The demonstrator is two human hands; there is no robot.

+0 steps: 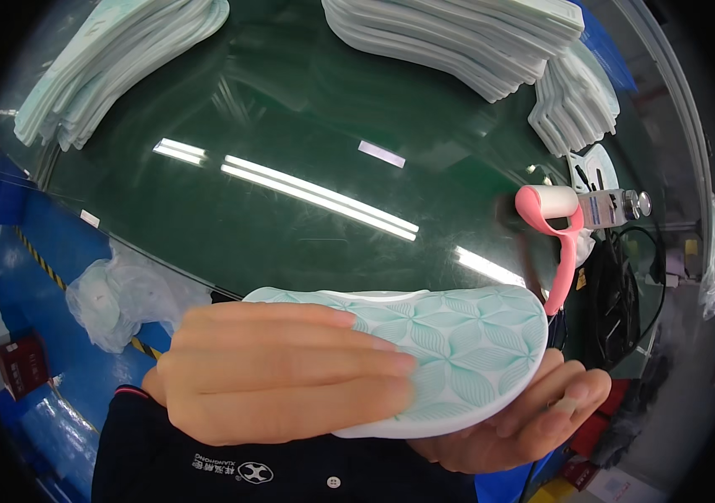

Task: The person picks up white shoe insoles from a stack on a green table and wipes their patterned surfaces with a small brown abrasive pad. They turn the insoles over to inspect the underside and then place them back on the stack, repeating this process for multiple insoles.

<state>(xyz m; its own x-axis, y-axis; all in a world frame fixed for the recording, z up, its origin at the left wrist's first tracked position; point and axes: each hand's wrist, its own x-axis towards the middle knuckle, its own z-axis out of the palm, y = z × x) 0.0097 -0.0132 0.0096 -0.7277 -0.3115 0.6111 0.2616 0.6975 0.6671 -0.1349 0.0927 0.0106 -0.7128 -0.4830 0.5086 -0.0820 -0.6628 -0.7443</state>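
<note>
Held close to the camera, a pale green patterned insole [458, 352] lies between two hands. Left hand [282, 373] presses flat on top, fingers together; right hand [517, 419] cups it from beneath, fingers curled round its edge. Behind, stacked insoles [458, 38] and a pink lint roller [554, 218] rest on a dark green glass table [290, 126].

Dark green glossy table [290, 151] | far left: insole stack [114, 59] | far right: two insole stacks [458, 38], [575, 105] | right edge: pink lint roller [554, 222], clear bottle [613, 207], black cables [617, 285]
</note>
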